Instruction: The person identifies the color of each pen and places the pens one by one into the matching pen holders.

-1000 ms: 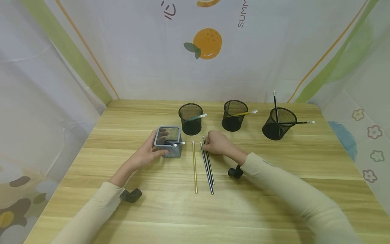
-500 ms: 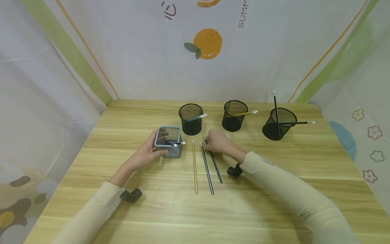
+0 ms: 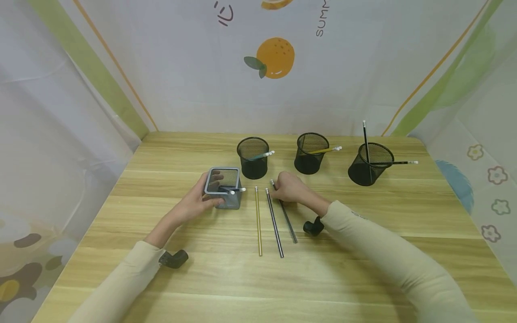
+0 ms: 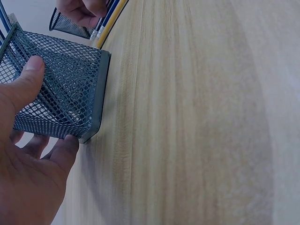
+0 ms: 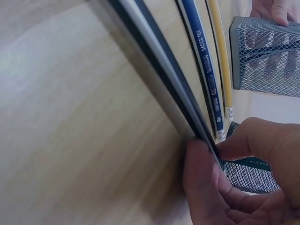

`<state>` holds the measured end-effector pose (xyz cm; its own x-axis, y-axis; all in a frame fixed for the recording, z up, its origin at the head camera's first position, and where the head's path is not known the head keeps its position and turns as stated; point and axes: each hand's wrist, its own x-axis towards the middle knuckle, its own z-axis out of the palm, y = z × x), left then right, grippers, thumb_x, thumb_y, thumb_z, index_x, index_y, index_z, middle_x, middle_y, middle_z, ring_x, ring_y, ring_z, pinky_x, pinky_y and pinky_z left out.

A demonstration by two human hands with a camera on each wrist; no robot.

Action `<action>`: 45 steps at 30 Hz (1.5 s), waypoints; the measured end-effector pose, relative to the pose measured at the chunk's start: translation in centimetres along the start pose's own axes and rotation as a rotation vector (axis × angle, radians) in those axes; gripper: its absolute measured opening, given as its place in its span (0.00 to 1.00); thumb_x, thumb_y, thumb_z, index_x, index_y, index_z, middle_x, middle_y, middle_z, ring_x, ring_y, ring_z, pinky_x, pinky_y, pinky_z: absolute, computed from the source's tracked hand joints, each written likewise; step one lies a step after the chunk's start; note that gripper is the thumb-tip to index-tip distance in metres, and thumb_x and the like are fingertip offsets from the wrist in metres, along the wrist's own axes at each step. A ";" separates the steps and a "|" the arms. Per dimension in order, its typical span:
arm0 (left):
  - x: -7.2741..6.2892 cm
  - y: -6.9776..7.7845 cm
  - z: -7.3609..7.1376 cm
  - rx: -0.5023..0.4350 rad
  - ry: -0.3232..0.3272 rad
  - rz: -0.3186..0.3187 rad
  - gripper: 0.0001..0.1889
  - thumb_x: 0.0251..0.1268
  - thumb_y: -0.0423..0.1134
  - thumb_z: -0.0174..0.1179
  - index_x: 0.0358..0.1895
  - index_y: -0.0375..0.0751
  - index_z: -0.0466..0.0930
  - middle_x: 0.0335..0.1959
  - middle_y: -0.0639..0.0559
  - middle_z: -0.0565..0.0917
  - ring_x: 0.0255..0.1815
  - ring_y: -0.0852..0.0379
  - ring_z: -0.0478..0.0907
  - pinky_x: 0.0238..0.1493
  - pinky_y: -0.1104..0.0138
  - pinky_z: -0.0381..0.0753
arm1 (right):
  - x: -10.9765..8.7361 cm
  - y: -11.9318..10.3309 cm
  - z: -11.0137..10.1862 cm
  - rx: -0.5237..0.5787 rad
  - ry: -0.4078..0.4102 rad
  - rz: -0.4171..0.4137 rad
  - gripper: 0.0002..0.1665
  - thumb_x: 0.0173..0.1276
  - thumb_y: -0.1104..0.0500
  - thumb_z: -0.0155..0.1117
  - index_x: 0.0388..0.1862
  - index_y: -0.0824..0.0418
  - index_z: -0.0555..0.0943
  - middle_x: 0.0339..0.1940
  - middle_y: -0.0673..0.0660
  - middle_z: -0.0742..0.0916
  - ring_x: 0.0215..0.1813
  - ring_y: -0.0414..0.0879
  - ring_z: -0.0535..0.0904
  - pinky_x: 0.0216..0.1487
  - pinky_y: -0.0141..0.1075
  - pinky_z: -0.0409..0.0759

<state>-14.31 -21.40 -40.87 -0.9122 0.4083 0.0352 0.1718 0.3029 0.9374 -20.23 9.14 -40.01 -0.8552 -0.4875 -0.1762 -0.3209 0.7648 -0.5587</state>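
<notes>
In the head view my left hand grips a square grey mesh pencil holder, thumb on its near side; two dark pencils with white erasers lean inside. My right hand pinches a dark pencil just below its eraser end, thumb against finger in the right wrist view. To its left a blue pencil and a yellow pencil lie side by side on the table, erasers pointing away from me. The right wrist view shows lettering on the blue pencil.
Three round black mesh holders stand behind: the left one with green pencils, the middle one with yellow pencils, the right one with black pencils. The wooden table meets a printed white curtain at the back.
The dark pencil's near end has swung right, away from the blue pencil, with my right hand holding its eraser end. My left hand and the grey holder have stayed put.
</notes>
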 end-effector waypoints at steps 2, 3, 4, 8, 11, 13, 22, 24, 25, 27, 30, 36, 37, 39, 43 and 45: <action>0.0 0.0 0.0 0.006 0.001 0.000 0.42 0.67 0.25 0.66 0.78 0.36 0.50 0.75 0.32 0.60 0.75 0.34 0.58 0.71 0.40 0.63 | -0.1 0.1 -0.1 0.012 -0.006 -0.009 0.33 0.65 0.63 0.66 0.03 0.51 0.61 0.03 0.43 0.63 0.08 0.35 0.65 0.13 0.25 0.54; 0.0 0.0 0.0 0.008 0.001 -0.001 0.42 0.67 0.25 0.66 0.78 0.36 0.50 0.75 0.32 0.60 0.75 0.34 0.58 0.71 0.40 0.63 | -0.1 0.1 -0.1 0.022 -0.010 -0.011 0.33 0.64 0.63 0.66 0.03 0.51 0.61 0.03 0.43 0.63 0.08 0.35 0.65 0.12 0.25 0.53; 0.0 0.0 0.0 0.009 0.001 -0.002 0.42 0.67 0.25 0.66 0.78 0.36 0.50 0.75 0.32 0.60 0.75 0.34 0.58 0.71 0.40 0.63 | -0.2 0.1 -0.2 0.031 -0.014 -0.012 0.34 0.65 0.64 0.66 0.03 0.51 0.61 0.03 0.43 0.63 0.08 0.35 0.66 0.12 0.24 0.53; 0.0 0.0 0.0 0.011 0.001 -0.001 0.42 0.67 0.26 0.66 0.78 0.37 0.50 0.75 0.33 0.61 0.75 0.35 0.58 0.71 0.40 0.64 | -0.4 0.0 -0.6 0.064 -0.024 -0.017 0.33 0.65 0.65 0.65 0.04 0.52 0.61 0.04 0.44 0.63 0.08 0.35 0.63 0.13 0.25 0.53; 0.0 0.0 0.0 0.005 -0.001 0.001 0.42 0.67 0.26 0.66 0.78 0.37 0.50 0.75 0.33 0.60 0.75 0.35 0.58 0.71 0.40 0.64 | -0.5 0.1 -0.8 0.068 -0.024 -0.029 0.33 0.65 0.66 0.65 0.05 0.52 0.60 0.05 0.44 0.62 0.10 0.35 0.58 0.14 0.25 0.52; 0.0 0.0 0.0 -0.002 -0.003 0.003 0.42 0.67 0.26 0.66 0.78 0.38 0.49 0.75 0.33 0.60 0.76 0.35 0.57 0.71 0.40 0.63 | -0.5 0.1 -0.9 0.068 -0.021 -0.034 0.33 0.64 0.66 0.64 0.05 0.52 0.60 0.05 0.43 0.62 0.10 0.35 0.56 0.15 0.25 0.52; -0.1 0.0 -0.1 0.000 -0.004 0.003 0.42 0.68 0.27 0.65 0.79 0.38 0.49 0.76 0.33 0.59 0.77 0.35 0.55 0.72 0.38 0.61 | -0.7 0.0 -1.1 0.102 0.000 0.010 0.27 0.60 0.68 0.61 0.08 0.52 0.61 0.05 0.45 0.67 0.09 0.36 0.64 0.15 0.26 0.53; -0.1 -0.1 -0.1 0.000 -0.003 0.002 0.42 0.68 0.26 0.65 0.79 0.38 0.49 0.76 0.33 0.60 0.76 0.35 0.56 0.71 0.38 0.61 | -0.8 0.0 -1.1 0.109 0.008 0.015 0.25 0.60 0.68 0.61 0.10 0.53 0.62 0.05 0.45 0.69 0.10 0.37 0.67 0.15 0.26 0.54; -0.1 -0.1 -0.1 0.001 -0.003 0.001 0.42 0.67 0.26 0.65 0.79 0.38 0.49 0.76 0.33 0.60 0.76 0.34 0.56 0.71 0.39 0.61 | -0.8 0.0 -1.2 0.114 0.013 0.019 0.24 0.60 0.68 0.61 0.11 0.53 0.64 0.05 0.45 0.70 0.11 0.38 0.70 0.15 0.26 0.56; -0.1 -0.1 -0.1 0.002 -0.002 0.001 0.42 0.67 0.26 0.66 0.79 0.38 0.50 0.76 0.33 0.60 0.76 0.35 0.56 0.71 0.39 0.62 | -0.9 0.0 -1.3 0.125 0.025 0.023 0.18 0.60 0.67 0.62 0.15 0.56 0.68 0.07 0.46 0.74 0.13 0.40 0.74 0.16 0.26 0.62; -0.1 -0.1 -0.1 0.001 -0.004 0.003 0.42 0.67 0.26 0.66 0.79 0.38 0.50 0.76 0.33 0.60 0.76 0.35 0.56 0.71 0.39 0.62 | -1.1 0.1 -1.5 0.146 0.035 0.030 0.07 0.62 0.66 0.63 0.25 0.62 0.76 0.13 0.49 0.81 0.18 0.44 0.82 0.21 0.29 0.74; -0.1 0.0 -0.1 -0.003 -0.003 0.004 0.42 0.67 0.26 0.65 0.78 0.38 0.49 0.76 0.33 0.60 0.76 0.35 0.56 0.72 0.39 0.62 | -1.6 0.2 -2.2 0.192 0.047 0.026 0.07 0.63 0.65 0.63 0.38 0.69 0.79 0.24 0.54 0.87 0.23 0.46 0.84 0.34 0.36 0.84; -0.1 0.0 -0.1 -0.003 -0.003 0.003 0.42 0.67 0.26 0.65 0.78 0.37 0.49 0.76 0.33 0.60 0.76 0.35 0.56 0.72 0.39 0.62 | -1.7 0.2 -2.3 0.203 0.049 0.020 0.07 0.63 0.65 0.63 0.38 0.69 0.78 0.26 0.55 0.87 0.24 0.47 0.84 0.34 0.36 0.85; -0.1 0.0 0.0 -0.001 -0.003 0.002 0.42 0.67 0.26 0.65 0.78 0.37 0.49 0.76 0.33 0.60 0.76 0.35 0.56 0.72 0.40 0.62 | -1.9 0.3 -2.5 0.224 0.053 0.013 0.07 0.63 0.66 0.63 0.38 0.69 0.78 0.28 0.56 0.87 0.23 0.49 0.85 0.33 0.36 0.85; -0.1 0.1 0.0 0.003 -0.001 -0.004 0.42 0.67 0.26 0.65 0.78 0.36 0.49 0.75 0.33 0.60 0.76 0.35 0.56 0.72 0.41 0.63 | -2.1 0.5 -2.9 0.264 0.061 0.001 0.07 0.63 0.66 0.62 0.40 0.69 0.77 0.32 0.59 0.85 0.24 0.52 0.85 0.30 0.36 0.86; -0.1 0.1 0.0 0.004 0.000 -0.006 0.42 0.67 0.25 0.65 0.78 0.36 0.49 0.75 0.33 0.60 0.76 0.35 0.56 0.71 0.41 0.63 | -2.2 0.7 -3.0 0.282 0.063 -0.004 0.08 0.64 0.66 0.62 0.40 0.69 0.77 0.33 0.59 0.84 0.25 0.54 0.85 0.29 0.36 0.86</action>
<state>-14.24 -21.37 -40.79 -0.9133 0.4063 0.0300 0.1682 0.3088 0.9361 -19.78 12.02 -37.53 -0.8805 -0.4567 -0.1275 -0.2065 0.6113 -0.7640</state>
